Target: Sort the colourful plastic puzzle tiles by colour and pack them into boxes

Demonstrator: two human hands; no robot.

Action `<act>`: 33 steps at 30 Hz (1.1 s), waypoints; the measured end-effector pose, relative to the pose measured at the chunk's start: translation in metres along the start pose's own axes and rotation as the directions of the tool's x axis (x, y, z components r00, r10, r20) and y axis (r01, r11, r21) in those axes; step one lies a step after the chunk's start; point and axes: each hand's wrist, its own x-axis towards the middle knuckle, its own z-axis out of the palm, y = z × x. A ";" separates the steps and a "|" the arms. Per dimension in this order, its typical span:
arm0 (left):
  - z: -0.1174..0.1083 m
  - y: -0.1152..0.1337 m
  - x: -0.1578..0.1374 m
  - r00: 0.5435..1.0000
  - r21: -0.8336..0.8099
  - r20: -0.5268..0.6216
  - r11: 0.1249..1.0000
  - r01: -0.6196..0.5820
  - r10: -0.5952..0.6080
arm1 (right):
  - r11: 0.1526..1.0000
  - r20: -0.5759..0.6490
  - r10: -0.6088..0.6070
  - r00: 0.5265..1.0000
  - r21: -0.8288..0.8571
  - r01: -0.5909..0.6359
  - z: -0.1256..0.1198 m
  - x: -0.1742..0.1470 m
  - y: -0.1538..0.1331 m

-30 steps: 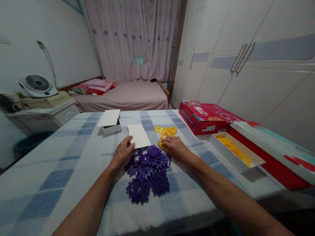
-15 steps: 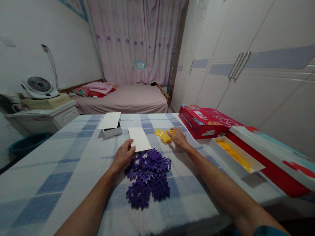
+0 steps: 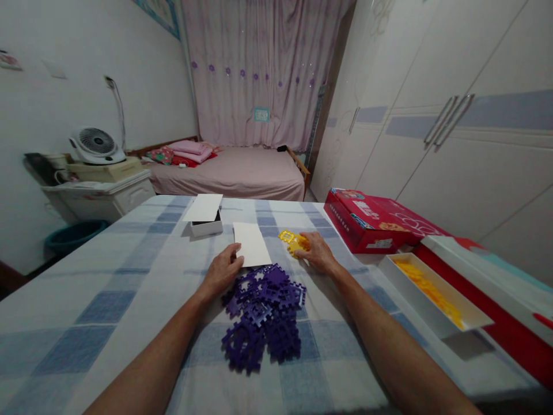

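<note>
My left hand (image 3: 223,268) is closed at the left edge of a flat white card (image 3: 252,244), its fingers curled against it. A heap of purple interlocking plastic pieces (image 3: 263,314), square with notched edges, lies between my forearms, just below the card. To the right of the card, my right hand (image 3: 318,253) has thumb and fingers around a yellow interlocking plastic piece (image 3: 303,242). Another yellow piece with an open middle (image 3: 286,236) lies flat beside it on the cloth. My fingers partly hide the yellow pieces.
A white box (image 3: 207,227) with a card tilted over it stands at the back left. To the right, an open white tray (image 3: 401,259) holds yellow pieces, beside a red box (image 3: 363,230) and a red-and-white box lid (image 3: 470,271). A checked cloth (image 3: 142,323) covers the table.
My right hand has closed its thumb and fingers around a yellow piece, which is now lifted or tilted at its right side. The left hand stays at the card. The view has shifted left.
</note>
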 end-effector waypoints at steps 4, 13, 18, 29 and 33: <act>0.000 0.000 0.000 1.000 -0.004 0.000 1.000 0.009 -0.009 | 1.000 0.040 -0.028 0.999 0.002 0.027 -0.001 -0.004 -0.002; -0.001 0.003 -0.001 1.000 -0.003 -0.004 1.000 0.004 -0.004 | 0.997 0.038 -0.058 0.998 0.049 0.056 -0.006 -0.005 -0.006; -0.001 0.003 -0.002 1.000 0.004 -0.001 1.000 0.004 -0.004 | 0.998 0.043 -0.057 0.997 0.007 0.057 -0.006 -0.012 -0.012; -0.001 0.005 -0.004 1.000 -0.002 -0.002 1.000 -0.010 0.010 | 0.999 -0.118 0.029 0.993 -0.010 -0.031 -0.005 -0.011 -0.012; -0.001 0.004 -0.003 1.000 0.008 0.000 1.000 -0.011 0.011 | 0.998 -0.095 0.046 0.994 -0.046 -0.050 -0.007 -0.012 -0.008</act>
